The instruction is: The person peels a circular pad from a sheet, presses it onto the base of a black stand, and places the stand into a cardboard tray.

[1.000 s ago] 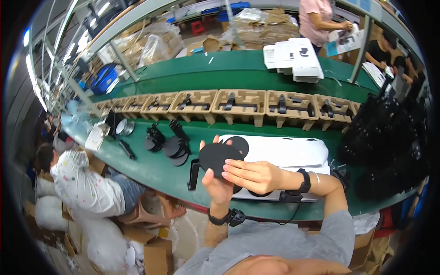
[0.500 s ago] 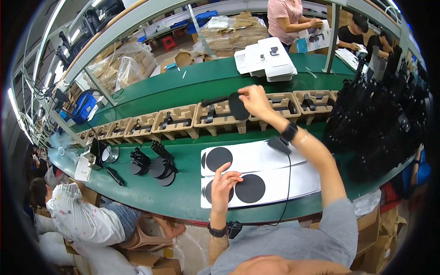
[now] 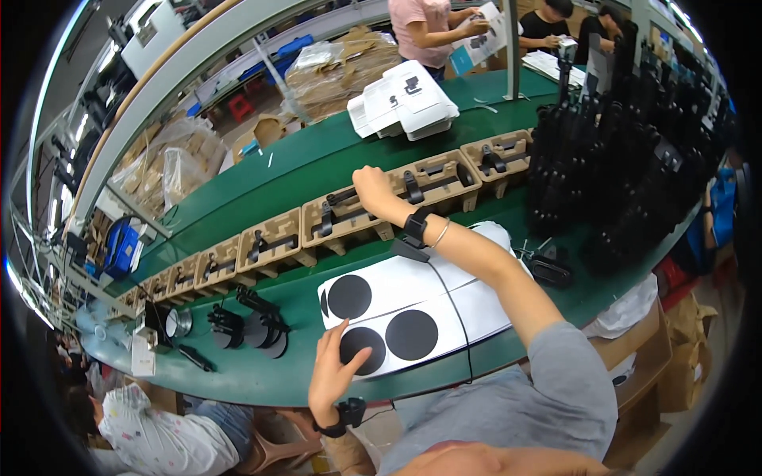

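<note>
My right hand [image 3: 376,193] is bent, fingers closed, over a brown moulded tray [image 3: 315,255] in the middle of the row. A black stand arm [image 3: 343,195] sticks out beside it; the stand's round base is hidden from view. My left hand [image 3: 332,371] hovers open, thumb and fingers apart, at the near left edge of a white sheet [image 3: 444,309]. On that sheet lie black round discs: one at the far left [image 3: 349,297], one on the right [image 3: 411,335], and one beside my left thumb [image 3: 357,343].
Several trays with black parts run along the green bench [image 3: 262,309]. Black stands [image 3: 266,325] stand at left, and a tall heap of black stands [image 3: 619,159] at right. Printed white sheets [image 3: 405,103] are stacked beyond. A cable crosses the sheet. Other people work nearby.
My right hand has lowered the black stand to the tray, and its round base has gone out of sight. My left hand has moved off the discs toward the sheet's edge. The view has shifted.
</note>
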Available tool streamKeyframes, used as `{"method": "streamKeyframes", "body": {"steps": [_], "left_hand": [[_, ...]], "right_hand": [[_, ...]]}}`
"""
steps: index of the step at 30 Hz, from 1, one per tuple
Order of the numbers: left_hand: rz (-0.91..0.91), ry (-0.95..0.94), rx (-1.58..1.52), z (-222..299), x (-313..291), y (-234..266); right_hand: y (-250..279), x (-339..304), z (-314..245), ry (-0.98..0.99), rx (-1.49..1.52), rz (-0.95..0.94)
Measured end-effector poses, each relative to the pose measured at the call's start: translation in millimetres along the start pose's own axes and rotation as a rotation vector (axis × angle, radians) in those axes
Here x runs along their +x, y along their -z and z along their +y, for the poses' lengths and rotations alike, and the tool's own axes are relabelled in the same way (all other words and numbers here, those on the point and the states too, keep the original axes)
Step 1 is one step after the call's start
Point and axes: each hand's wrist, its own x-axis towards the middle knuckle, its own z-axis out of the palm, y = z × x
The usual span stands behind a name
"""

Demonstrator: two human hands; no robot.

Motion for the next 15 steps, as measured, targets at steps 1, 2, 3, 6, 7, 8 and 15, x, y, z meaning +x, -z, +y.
{"method": "streamKeyframes", "body": {"steps": [1,2,3,6,7,8,15], "left_hand": [[0.003,0.015,0.014,0.5,-1.5,7.5],[-0.008,0.005,0.024,-6.0,-2.9,11.4],[0.03,0.028,0.051,-12.3,-4.2,14.8],[0.059,0.112,0.04,-28.1,-10.3,19.7],[0.064,0.115,0.041,-33.6,-12.3,19.7],[0.068,0.122,0.041,-36.8,-14.0,19.9],[-0.017,-0.006,0.073,-65.1,36.3,10.5]], "right_hand": [[0.8,1.2,1.8,-0.018,-0.006,0.012],[0.2,0.9,-0.3,-0.03,0.0,-0.008],[0.1,-0.3,-1.0,-0.042,0.007,-0.028],[4.2,-4.9,0.4,-0.049,-0.054,-0.074],[2.8,-4.7,3.0,-0.057,-0.051,-0.07],[-1.2,-6.1,5.1,-0.038,-0.051,-0.095],[-38.7,-37.1,18.4,0.039,-0.134,-0.271]]}}
